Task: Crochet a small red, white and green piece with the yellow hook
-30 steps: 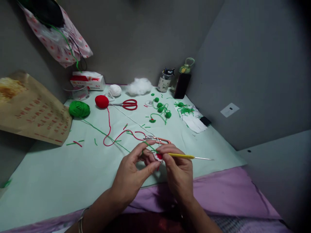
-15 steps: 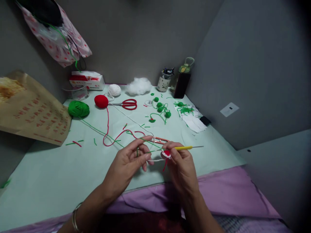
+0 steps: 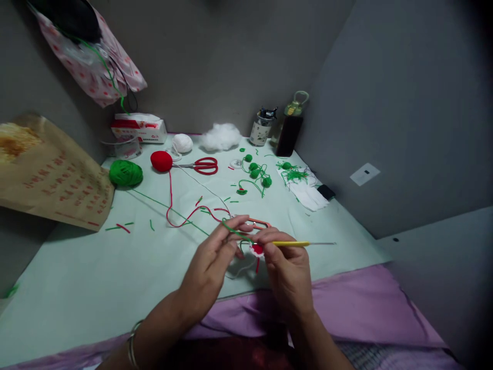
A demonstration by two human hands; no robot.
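Observation:
My right hand (image 3: 288, 267) is closed around a crochet hook (image 3: 292, 243) with a yellow handle, its bare metal end pointing right. A small red and white crochet piece (image 3: 257, 250) sits at the fingertips, between both hands, with a short red tail hanging below. Green yarn (image 3: 235, 231) runs over the fingers of my left hand (image 3: 211, 262), which is closed on it beside the piece. Fingers hide the working end of the hook. A loose white strand dangles under the left fingers.
Red scissors (image 3: 206, 165), a red yarn ball (image 3: 161, 161), a green yarn ball (image 3: 126, 173) and a white yarn ball (image 3: 182, 143) lie behind the hands. Several green crocheted balls (image 3: 254, 170) lie farther right. A paper bag (image 3: 77, 180) stands left.
My left hand has moved right, closer to the right hand and the crochet piece. The hook has shifted right and its handle lies more level. The white strand now sags lower.

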